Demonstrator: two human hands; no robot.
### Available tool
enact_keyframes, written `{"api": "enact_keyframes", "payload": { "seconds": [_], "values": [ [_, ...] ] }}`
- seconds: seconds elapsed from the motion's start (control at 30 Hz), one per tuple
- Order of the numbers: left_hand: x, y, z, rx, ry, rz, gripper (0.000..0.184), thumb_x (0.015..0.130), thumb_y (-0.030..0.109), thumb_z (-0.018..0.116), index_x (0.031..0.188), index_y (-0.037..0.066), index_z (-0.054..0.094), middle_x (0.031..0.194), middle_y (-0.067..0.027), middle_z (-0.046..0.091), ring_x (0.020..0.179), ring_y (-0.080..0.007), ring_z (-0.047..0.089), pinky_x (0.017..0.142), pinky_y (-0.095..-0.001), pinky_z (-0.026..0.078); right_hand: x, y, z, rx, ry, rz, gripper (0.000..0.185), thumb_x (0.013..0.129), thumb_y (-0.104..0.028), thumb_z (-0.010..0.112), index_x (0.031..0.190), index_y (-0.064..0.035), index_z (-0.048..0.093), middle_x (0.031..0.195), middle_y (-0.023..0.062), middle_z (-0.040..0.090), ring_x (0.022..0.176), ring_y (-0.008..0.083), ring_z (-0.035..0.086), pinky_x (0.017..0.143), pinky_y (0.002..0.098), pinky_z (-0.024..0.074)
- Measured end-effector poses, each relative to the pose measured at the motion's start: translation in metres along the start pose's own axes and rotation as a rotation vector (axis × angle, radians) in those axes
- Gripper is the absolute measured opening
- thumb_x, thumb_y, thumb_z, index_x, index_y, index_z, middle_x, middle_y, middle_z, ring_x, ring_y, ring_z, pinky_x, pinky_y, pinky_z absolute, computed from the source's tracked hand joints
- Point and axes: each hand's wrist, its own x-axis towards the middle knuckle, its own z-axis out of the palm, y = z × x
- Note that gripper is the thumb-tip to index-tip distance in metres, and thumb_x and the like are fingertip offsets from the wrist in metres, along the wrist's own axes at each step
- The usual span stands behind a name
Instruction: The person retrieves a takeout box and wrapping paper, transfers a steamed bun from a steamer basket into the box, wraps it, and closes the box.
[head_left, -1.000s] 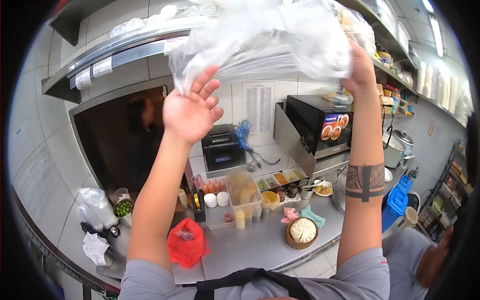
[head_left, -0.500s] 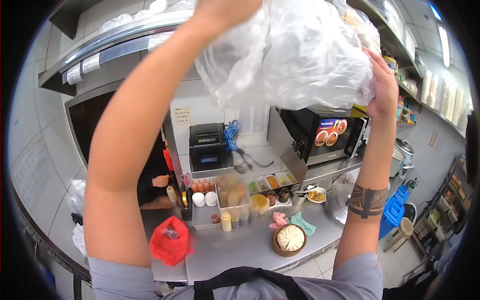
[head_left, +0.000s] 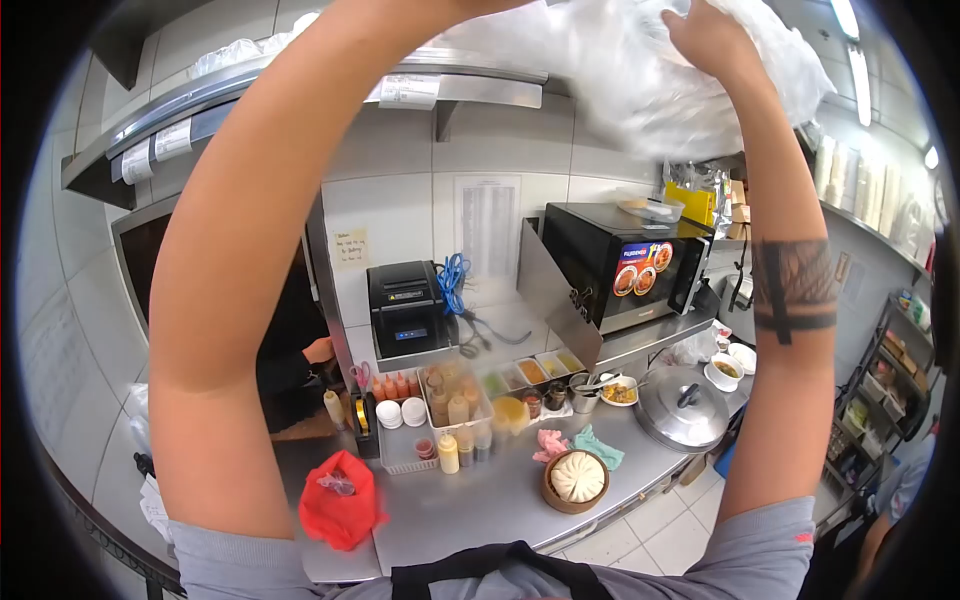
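Note:
My right hand (head_left: 715, 40) is raised high and grips a big, clear plastic bag (head_left: 650, 100), whose crinkled film is blurred by motion. What the bag contains, if anything, I cannot make out. My left hand (head_left: 490, 6) reaches up to the top edge of the view; its fingers are cut off, so what they touch is hidden. Just left of the bag runs a metal wall shelf (head_left: 510, 92). Far below both hands, a large pleated bun (head_left: 579, 476) sits in a round bamboo steamer (head_left: 573, 506) on the steel counter (head_left: 450, 530).
A red bag (head_left: 340, 515) lies on the counter near sauce bottles (head_left: 449, 455) in a white basket. Behind stand a black printer (head_left: 405, 310) and a microwave (head_left: 600, 260). At right is a lidded pot (head_left: 682, 408). Another person's hand (head_left: 319, 350) shows at left.
The plastic bag has moved up and to the right with my right hand, which now holds it higher up. My left hand has risen almost out of view. The camera view has tilted slightly.

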Motion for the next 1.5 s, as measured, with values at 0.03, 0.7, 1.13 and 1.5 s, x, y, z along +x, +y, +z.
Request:
{"api": "enact_keyframes", "payload": {
  "seconds": [0.03,0.7,1.13,1.5],
  "values": [
    [-0.003,-0.007,-0.006,-0.011,-0.05,-0.061,0.018,0.077,0.018,0.066,0.073,0.001,0.069,0.075,-0.0252,0.067,0.076,-0.0433,0.068,0.071,-0.0493,0.054,0.02,0.005,-0.001,-0.116,-0.213,-0.108,0.044,0.094,-0.024,0.059,0.128,0.0034,0.067,0.128,0.0295,0.067,0.123,0.0405,0.064,0.107,0.0446,0.0491],
    [-0.006,-0.025,-0.042,0.406,-0.352,0.081,0.036,0.083,0.002,0.06,0.119,-0.004,0.062,0.135,-0.027,0.054,0.089,-0.038,0.072,0.077,-0.0435,0.06,0.132,-0.039,0.141,0.65,-0.249,-0.104,0.069,0.088,-0.035,0.074,0.145,-0.0005,0.055,0.14,0.0186,0.064,0.125,0.0299,0.062,0.105,0.0377,0.0485],
    [-0.024,-0.012,-0.067,0.166,-0.314,0.307,0.044,0.082,-0.002,0.059,0.126,-0.006,0.061,0.144,-0.0256,0.042,0.112,-0.0371,0.062,0.093,-0.0451,0.053,0.111,-0.075,0.12,0.291,-0.413,-0.143,0.091,0.077,-0.047,0.079,0.153,-0.0074,0.048,0.145,0.0192,0.06,0.134,0.0344,0.057,0.111,0.0413,0.045],
    [-0.034,-0.003,-0.067,0.077,-0.369,0.234,0.053,0.081,-0.004,0.06,0.133,-0.008,0.056,0.136,-0.0248,0.047,0.111,-0.0357,0.064,0.082,-0.0428,0.06,0.109,-0.068,0.111,0.228,-0.042,-0.204,0.074,0.083,-0.033,0.072,0.149,-0.0074,0.052,0.139,0.0202,0.063,0.13,0.0368,0.059,0.107,0.0426,0.0468]
  ]
}}
